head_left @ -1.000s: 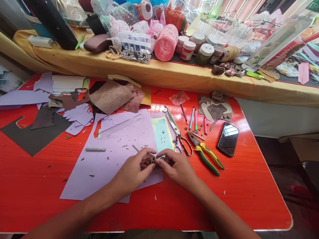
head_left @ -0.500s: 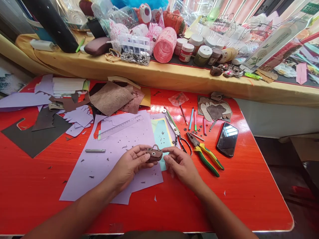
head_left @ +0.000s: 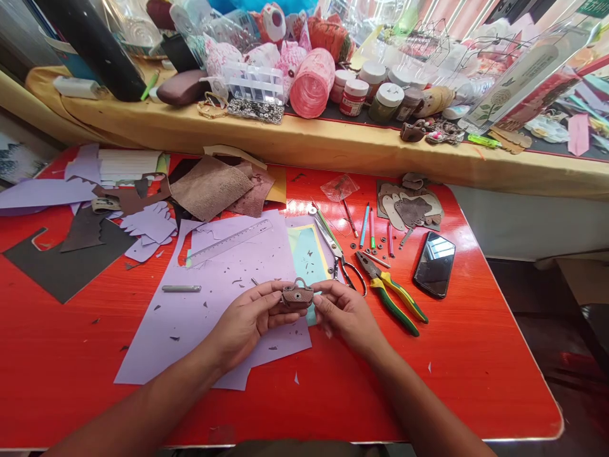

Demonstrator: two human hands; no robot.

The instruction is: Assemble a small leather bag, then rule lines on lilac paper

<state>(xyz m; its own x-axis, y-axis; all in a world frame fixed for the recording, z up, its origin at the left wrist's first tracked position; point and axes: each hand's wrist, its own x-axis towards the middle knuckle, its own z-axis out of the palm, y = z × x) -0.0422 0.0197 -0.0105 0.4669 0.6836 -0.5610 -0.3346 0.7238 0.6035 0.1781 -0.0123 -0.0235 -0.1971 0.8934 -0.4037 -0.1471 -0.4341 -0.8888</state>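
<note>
A tiny brown leather bag (head_left: 297,297) with a metal snap on its front and a thin loop handle on top is held above the purple paper (head_left: 209,339). My left hand (head_left: 250,312) grips its left end, thumb in front and fingers behind and below. At the right end, my right hand (head_left: 345,314) pinches the bag's edge between thumb and index finger. Close by on the right lie scissors (head_left: 339,251) and pliers with green and yellow handles (head_left: 392,295). Small dark scraps are scattered over the paper.
A clear ruler (head_left: 231,243) and a grey pen-like tool (head_left: 181,288) lie on the paper. Leather pieces (head_left: 212,187) are heaped behind. A phone (head_left: 434,265) rests at the right of the red table (head_left: 457,381). Jars (head_left: 354,96) crowd the shelf beyond.
The bag has turned slightly, its snap front now facing me more squarely, and moved a little right. My right thumb and index finger have come onto its right end.
</note>
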